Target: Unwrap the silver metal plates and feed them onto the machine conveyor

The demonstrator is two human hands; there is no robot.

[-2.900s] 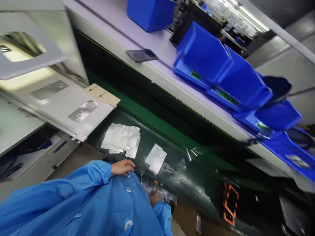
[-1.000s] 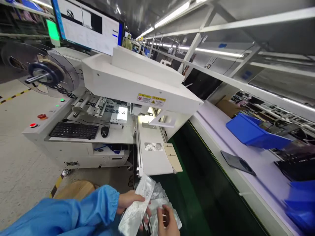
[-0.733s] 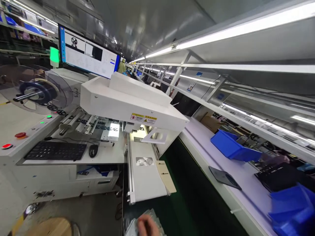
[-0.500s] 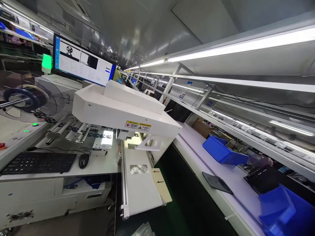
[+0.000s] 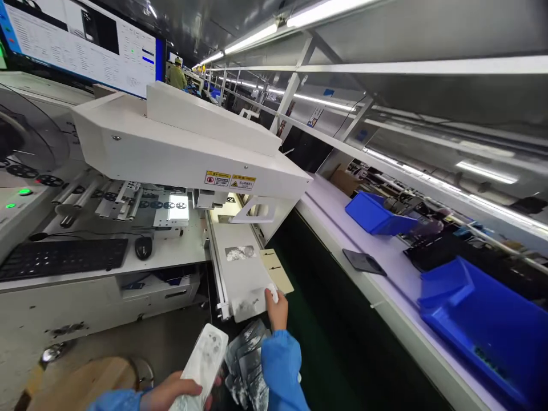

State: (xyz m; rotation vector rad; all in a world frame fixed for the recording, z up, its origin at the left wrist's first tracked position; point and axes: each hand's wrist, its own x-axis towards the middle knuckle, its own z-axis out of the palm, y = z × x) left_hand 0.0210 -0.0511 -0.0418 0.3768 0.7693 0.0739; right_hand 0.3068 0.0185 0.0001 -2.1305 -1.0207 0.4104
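My left hand (image 5: 173,389), low in the view, is closed around a white rounded-corner slab (image 5: 205,355) shaped like a phone back, with grey round marks near its top. At the near end of the conveyor belt (image 5: 240,277), my right hand (image 5: 277,311) is pinched at the right edge. A bit of white (image 5: 273,292) shows at its fingertips; what it is, I cannot make out. Beside those fingers a grey-mottled sheet (image 5: 249,302) lies on the belt end. Farther up the belt rests a small grey-and-white patterned panel (image 5: 240,253). Below, between my arms, are several crumpled-looking clear and grey packets (image 5: 248,362).
A white machine housing (image 5: 188,148) spans the belt's far end. Left are a keyboard (image 5: 64,257), mouse (image 5: 143,247) and monitor (image 5: 81,43). A cream plate (image 5: 277,271) juts from the belt's right side. Blue bins (image 5: 377,214) and a dark flat panel (image 5: 363,261) occupy the right-hand bench.
Both hands have come into view from below, the left with the white slab. The mottled sheet now shows at the belt end. My view has moved closer to the machine.
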